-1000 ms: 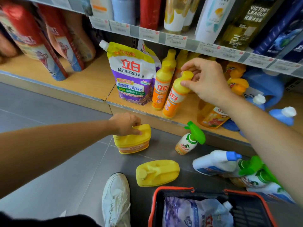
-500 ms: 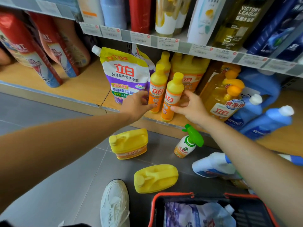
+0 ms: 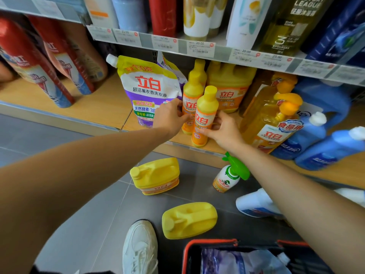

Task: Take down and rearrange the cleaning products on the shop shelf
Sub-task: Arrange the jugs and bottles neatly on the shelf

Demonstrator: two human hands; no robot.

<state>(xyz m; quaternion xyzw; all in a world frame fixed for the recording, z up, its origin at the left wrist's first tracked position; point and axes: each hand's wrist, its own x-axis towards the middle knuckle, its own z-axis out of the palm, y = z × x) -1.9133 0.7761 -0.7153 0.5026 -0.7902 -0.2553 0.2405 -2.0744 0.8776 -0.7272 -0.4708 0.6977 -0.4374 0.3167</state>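
Currently front bottle point(image 3: 205, 115), upright, is gripped betw. right hand point(image 3: 223, 129) and left hand point(image 3: 169, 117); right nearer.

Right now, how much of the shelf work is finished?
Done: two yellow jugs and a spray bottle are down on the floor. In hand: left hand and right hand each touch a slim yellow bottle. Left: pouches, blue bottles remain on the shelf.

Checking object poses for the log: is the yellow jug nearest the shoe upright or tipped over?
Tipped over. The yellow jug lies flat on the floor, handle side up, cap pointing sideways.
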